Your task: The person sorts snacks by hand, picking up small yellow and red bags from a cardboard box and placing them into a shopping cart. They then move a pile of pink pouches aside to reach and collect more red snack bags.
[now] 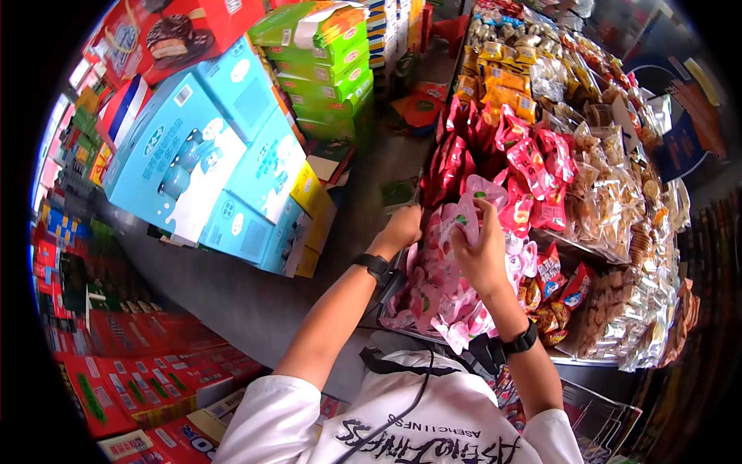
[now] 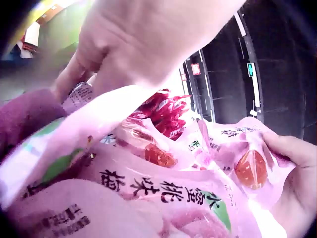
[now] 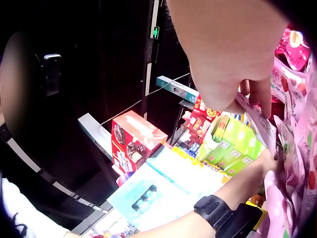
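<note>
A heap of pink plum packets (image 1: 433, 290) with dark printed characters fills the near-left part of the display. My right hand (image 1: 481, 251) pinches one pink plum packet (image 2: 251, 168) between thumb and fingers, raised at the top of the heap; a reddish fruit shows through its clear window. At the heap's left edge is my left hand (image 1: 402, 226), its fingers bent around the printed edge of another pink packet (image 2: 79, 95). In the right wrist view, pink packets hide the left hand's fingertips.
Red packets (image 1: 533, 166) lie just beyond the pink heap, with clear-wrapped snacks (image 1: 607, 193) to the right. Smaller red and gold packets (image 1: 553, 298) sit in a nearer compartment. Stacked blue cartons (image 1: 232, 155) and green boxes (image 1: 325, 77) stand left across the grey floor (image 1: 247, 298).
</note>
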Demonstrator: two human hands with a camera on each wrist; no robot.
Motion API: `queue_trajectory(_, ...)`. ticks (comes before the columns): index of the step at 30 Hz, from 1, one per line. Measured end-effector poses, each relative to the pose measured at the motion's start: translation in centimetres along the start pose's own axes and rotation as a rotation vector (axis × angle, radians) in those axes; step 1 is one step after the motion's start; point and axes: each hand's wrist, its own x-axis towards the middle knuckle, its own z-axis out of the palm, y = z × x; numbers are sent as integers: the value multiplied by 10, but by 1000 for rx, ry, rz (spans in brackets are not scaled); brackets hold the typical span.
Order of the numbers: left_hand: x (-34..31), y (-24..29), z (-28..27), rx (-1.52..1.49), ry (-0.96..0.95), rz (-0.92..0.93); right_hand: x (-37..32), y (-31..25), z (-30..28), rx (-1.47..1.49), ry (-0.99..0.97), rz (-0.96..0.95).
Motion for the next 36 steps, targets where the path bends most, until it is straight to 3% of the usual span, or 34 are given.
queue_trajectory(3,0,-25,17,-102,-41,31,1,-1,11,5,-3,-37)
queue_trajectory(7,-10,2,-11,-25,-31,89,12,7,31,14,16,-53)
queue_trajectory(11,3,-14,-6,-172,-151,265,27,10,61,-89,58,-55)
queue_trajectory(12,3,-14,-12,-215,-270,227,28,9,64,-110,11,-22)
queue_trajectory(15,8,-18,-31,-311,-629,-142,28,19,69,-195,-158,70)
queue_trajectory(16,3,-17,-34,-380,-570,-129,26,39,78,-234,-144,-5)
queue_trajectory(19,-19,-14,-40,-586,-384,-97,22,48,77,-320,-310,8)
queue_trajectory(22,-26,-27,-28,-860,-432,-255,22,43,81,-480,-368,-57)
queue_trajectory(25,-29,-24,-21,-541,-333,-151,27,34,82,-611,-527,-105)
queue_trajectory(27,-23,-51,11,-821,-318,-158,31,35,85,-674,-580,-83)
queue_trajectory(29,-26,-58,20,-893,-293,-98,35,38,89,-709,-640,-65)
queue_trajectory(33,-29,-59,17,-599,-232,160,39,50,107,-743,-682,-75)
queue_trajectory(35,-32,-41,7,-671,-225,99,39,53,110,-757,-709,-71)
queue_trajectory(36,-35,-32,0,-813,-229,-32,42,54,110,-753,-744,-61)
